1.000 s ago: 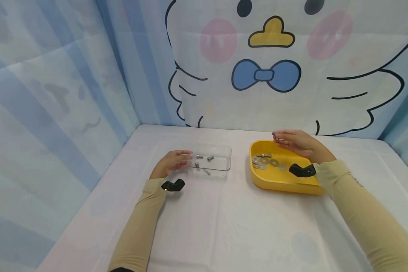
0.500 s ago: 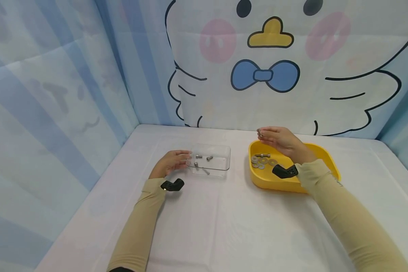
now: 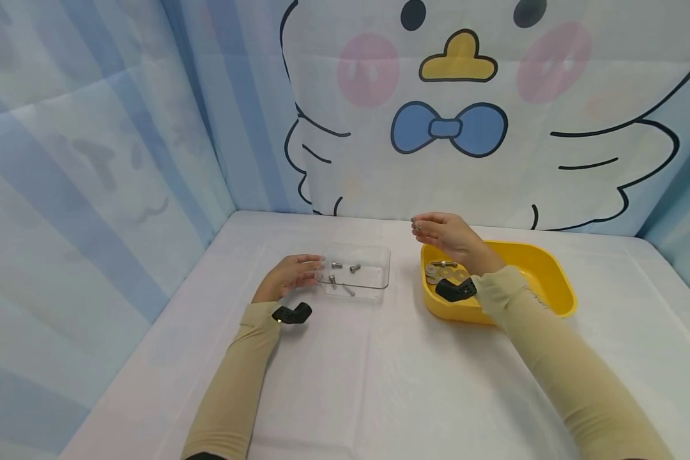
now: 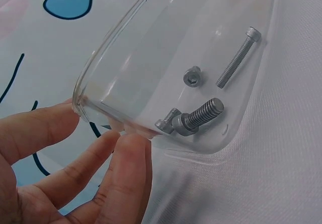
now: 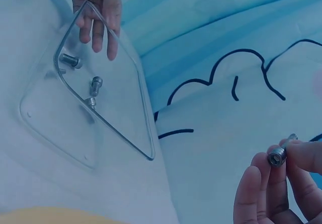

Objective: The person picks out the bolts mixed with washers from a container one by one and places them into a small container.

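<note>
A clear plastic box [image 3: 374,276] stands left of the middle on the table, with several socket-head bolts [image 4: 204,116] lying loose inside. My left hand [image 3: 290,275] touches the box's left side with fairly straight fingers [image 4: 132,168]. My right hand [image 3: 451,241] is raised over the back left corner of the yellow tray [image 3: 554,287]. Between its thumb and fingers it pinches a socket-head bolt [image 5: 276,156], whose hex recess faces the right wrist camera. Part of that bolt's shank is hidden by the thumb.
Several flat washers [image 3: 431,271] and a bolt [image 3: 444,263] lie in the left part of the yellow tray, partly hidden by the right wrist's black camera mount [image 3: 455,290]. White cloth [image 3: 333,377] covers the table. A printed curtain [image 3: 374,179] hangs behind it.
My right hand has moved left with the bolt, from above the tray's middle to past its back left corner. The left hand and the clear box have stayed in place.
</note>
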{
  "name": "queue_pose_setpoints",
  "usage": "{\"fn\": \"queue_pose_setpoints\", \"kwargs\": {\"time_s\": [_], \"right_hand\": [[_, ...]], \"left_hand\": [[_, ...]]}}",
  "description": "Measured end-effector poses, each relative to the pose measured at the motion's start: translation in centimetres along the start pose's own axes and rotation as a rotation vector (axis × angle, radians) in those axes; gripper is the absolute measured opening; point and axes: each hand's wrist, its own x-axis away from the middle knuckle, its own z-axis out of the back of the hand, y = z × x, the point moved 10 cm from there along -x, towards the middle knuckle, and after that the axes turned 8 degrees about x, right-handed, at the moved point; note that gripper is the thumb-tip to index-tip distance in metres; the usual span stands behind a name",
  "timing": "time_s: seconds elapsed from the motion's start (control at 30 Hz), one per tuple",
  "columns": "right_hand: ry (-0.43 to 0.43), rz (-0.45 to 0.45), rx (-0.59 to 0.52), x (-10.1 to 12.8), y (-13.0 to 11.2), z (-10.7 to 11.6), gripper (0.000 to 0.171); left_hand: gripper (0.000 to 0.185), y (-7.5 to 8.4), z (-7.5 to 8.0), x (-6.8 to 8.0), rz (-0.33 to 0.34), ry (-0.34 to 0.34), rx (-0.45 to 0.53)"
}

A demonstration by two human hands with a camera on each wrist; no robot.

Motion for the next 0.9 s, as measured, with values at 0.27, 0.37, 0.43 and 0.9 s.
{"fn": "queue_pose_setpoints", "kwargs": {"time_s": [0.27,0.37,0.43,0.9], "right_hand": [[0.015,-0.020,0.001,-1.1,0.5,-0.8,0.016],[0.007,-0.014,0.002,-1.4,0.5,-1.2,0.020],[0.006,-0.016,-0.001,-1.5,0.5,-1.5,0.020],[0.014,-0.035,0.018,-2.4,1.1,-2.8,0.012]], "left_hand": [[0.046,0.0,0.0,0.0,0.000,-0.005,-0.003],[0.046,-0.1,0.0,0.1,0.004,-0.005,0.003],[0.046,-0.1,0.0,0.1,0.007,-0.006,0.012],[0.046,-0.1,-0.1,0.1,0.004,-0.019,0.025]]}}
